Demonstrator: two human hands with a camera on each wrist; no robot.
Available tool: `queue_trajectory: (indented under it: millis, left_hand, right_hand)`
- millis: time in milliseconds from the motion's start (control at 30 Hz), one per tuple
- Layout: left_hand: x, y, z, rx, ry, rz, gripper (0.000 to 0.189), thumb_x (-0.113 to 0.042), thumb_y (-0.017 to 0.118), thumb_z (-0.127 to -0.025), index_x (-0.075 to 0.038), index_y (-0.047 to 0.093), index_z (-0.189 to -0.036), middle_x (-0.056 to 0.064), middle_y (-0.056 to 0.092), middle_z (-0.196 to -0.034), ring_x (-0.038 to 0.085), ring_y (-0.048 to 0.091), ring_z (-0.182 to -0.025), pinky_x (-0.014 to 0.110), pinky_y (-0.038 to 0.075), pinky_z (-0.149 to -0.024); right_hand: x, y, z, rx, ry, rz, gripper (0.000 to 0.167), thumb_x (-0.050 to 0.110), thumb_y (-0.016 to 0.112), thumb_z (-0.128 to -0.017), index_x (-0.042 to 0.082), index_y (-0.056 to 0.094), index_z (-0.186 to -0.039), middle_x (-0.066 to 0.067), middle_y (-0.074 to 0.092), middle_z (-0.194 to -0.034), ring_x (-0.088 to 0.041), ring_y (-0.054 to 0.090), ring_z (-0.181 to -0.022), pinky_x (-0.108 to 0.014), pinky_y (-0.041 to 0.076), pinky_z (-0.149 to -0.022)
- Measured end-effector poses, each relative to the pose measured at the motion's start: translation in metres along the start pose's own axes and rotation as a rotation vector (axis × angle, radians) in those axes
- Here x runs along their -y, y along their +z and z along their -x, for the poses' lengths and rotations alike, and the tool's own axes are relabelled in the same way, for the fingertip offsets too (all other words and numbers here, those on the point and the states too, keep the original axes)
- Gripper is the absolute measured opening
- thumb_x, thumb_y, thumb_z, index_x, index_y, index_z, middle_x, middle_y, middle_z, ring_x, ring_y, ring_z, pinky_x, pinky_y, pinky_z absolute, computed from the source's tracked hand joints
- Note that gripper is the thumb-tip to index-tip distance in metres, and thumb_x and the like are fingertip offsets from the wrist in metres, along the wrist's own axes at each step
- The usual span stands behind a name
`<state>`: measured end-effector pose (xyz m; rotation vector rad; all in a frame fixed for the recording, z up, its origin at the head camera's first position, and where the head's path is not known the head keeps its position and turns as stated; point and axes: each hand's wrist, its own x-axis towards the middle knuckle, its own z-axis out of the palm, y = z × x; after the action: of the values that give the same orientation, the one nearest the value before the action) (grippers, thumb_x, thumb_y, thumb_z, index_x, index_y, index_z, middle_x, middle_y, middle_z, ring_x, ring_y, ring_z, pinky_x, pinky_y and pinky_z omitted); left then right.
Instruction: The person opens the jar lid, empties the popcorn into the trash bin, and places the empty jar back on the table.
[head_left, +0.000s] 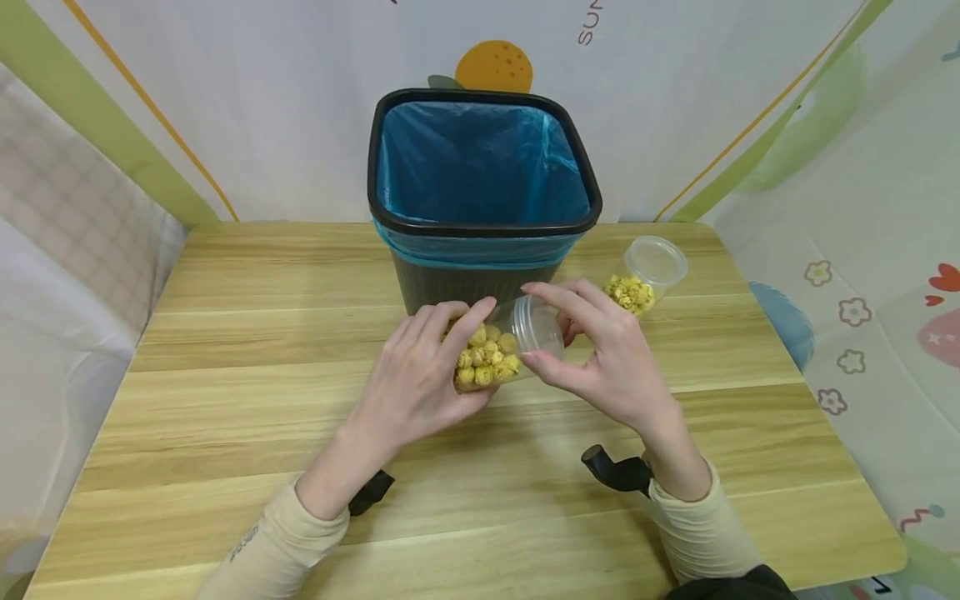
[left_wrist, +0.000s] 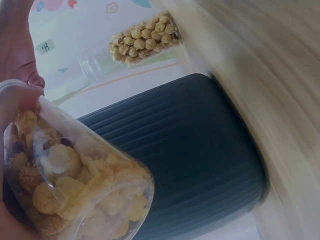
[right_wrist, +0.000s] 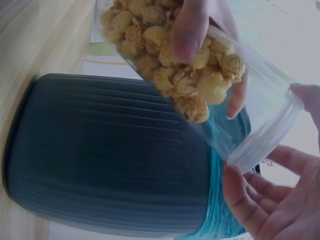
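A clear plastic jar [head_left: 486, 358], partly filled with yellow popcorn, is held tilted in front of the bin. My left hand [head_left: 420, 375] grips its body, fingers on the far side and thumb on the near side. The popcorn [right_wrist: 170, 65] lies toward the bottom end, on the left hand's side. At the other end, the fingers and thumb of my right hand [head_left: 611, 358] pinch the clear ribbed lid [right_wrist: 267, 132] around its edge. The lid sits at the jar's mouth.
Behind the hands stands a dark ribbed bin [head_left: 480, 287] lined with a blue bag [head_left: 480, 167]. To its right is a second clear jar [head_left: 656, 262] of popcorn, upright on the wooden table [head_left: 247, 350]. Patterned curtains [head_left: 300, 108] hang around the table.
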<state>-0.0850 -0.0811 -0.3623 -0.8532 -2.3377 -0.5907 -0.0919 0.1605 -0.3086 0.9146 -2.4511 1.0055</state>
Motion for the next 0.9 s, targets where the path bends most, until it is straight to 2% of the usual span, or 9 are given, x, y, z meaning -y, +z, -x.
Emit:
queue_trajectory:
  millis: [67,167,300,367,467,633,733,900]
  left_hand:
    - [0.0,-0.001,0.0,0.019,-0.01,0.028,0.092,-0.044,0.087,-0.073,-0.017,0.044,-0.15,0.011,0.063,-0.122,0.026,0.063,-0.096,0.039,0.059,-0.078]
    - [0.0,-0.003,-0.001,0.043,-0.026,0.062,0.093,-0.045,0.087,-0.073,-0.017,0.044,-0.151,0.009,0.064,-0.122,0.025,0.063,-0.098,0.039,0.058,-0.078]
    - [0.001,-0.004,-0.001,0.054,-0.029,0.072,0.095,-0.044,0.088,-0.072,-0.018,0.044,-0.151,0.008,0.064,-0.122,0.024,0.062,-0.098,0.039,0.058,-0.077]
    - [0.002,-0.004,-0.001,0.044,-0.016,0.047,0.095,-0.042,0.089,-0.071,-0.018,0.044,-0.151,0.009,0.063,-0.122,0.025,0.062,-0.098,0.04,0.057,-0.077]
    - [0.002,-0.004,-0.001,0.015,0.016,-0.028,0.094,-0.039,0.09,-0.07,-0.019,0.045,-0.15,0.011,0.062,-0.122,0.028,0.062,-0.098,0.042,0.057,-0.078]
    - [0.001,-0.004,-0.001,-0.025,0.076,-0.174,0.091,-0.04,0.09,-0.07,-0.022,0.047,-0.148,0.013,0.062,-0.123,0.031,0.064,-0.102,0.045,0.058,-0.083]
    - [0.0,-0.004,0.0,-0.032,0.093,-0.222,0.088,-0.039,0.089,-0.071,-0.023,0.048,-0.148,0.013,0.063,-0.123,0.032,0.064,-0.104,0.045,0.058,-0.085]
    - [0.0,-0.004,-0.001,-0.028,0.083,-0.213,0.086,-0.037,0.087,-0.073,-0.023,0.048,-0.148,0.012,0.063,-0.123,0.031,0.064,-0.102,0.044,0.058,-0.084]
  right_hand:
    - [0.0,-0.002,0.0,0.022,-0.019,-0.011,0.057,0.038,0.08,-0.088,0.014,0.065,-0.137,-0.004,0.068,-0.122,-0.011,0.059,-0.089,-0.025,0.054,-0.074]
    - [0.001,-0.007,0.001,0.071,-0.053,-0.009,0.064,0.025,0.084,-0.082,0.016,0.062,-0.142,-0.004,0.065,-0.133,-0.014,0.063,-0.106,-0.027,0.055,-0.086]
    - [0.001,-0.015,0.003,0.142,-0.087,0.005,0.074,0.022,0.087,-0.081,0.018,0.056,-0.148,-0.006,0.059,-0.146,-0.021,0.059,-0.13,-0.035,0.053,-0.103]
    - [0.0,-0.017,0.004,0.166,-0.07,-0.008,0.08,0.021,0.089,-0.08,0.019,0.052,-0.151,-0.006,0.056,-0.151,-0.022,0.057,-0.135,-0.038,0.053,-0.105]
    - [-0.001,-0.018,0.005,0.169,0.003,-0.011,0.079,0.028,0.085,-0.085,0.02,0.048,-0.154,-0.005,0.056,-0.15,-0.02,0.059,-0.13,-0.037,0.058,-0.098]
    - [-0.001,-0.012,0.004,0.159,0.16,0.005,0.061,0.045,0.065,-0.099,0.02,0.05,-0.153,-0.004,0.067,-0.128,-0.011,0.069,-0.096,-0.03,0.061,-0.079]
    - [0.0,-0.009,0.004,0.168,0.22,-0.006,0.057,0.043,0.067,-0.099,0.019,0.054,-0.149,-0.003,0.069,-0.121,-0.009,0.069,-0.087,-0.028,0.06,-0.076]
    - [0.001,-0.01,0.005,0.182,0.22,-0.017,0.059,0.031,0.078,-0.092,0.019,0.057,-0.146,0.0,0.068,-0.127,-0.01,0.068,-0.094,-0.029,0.061,-0.08]
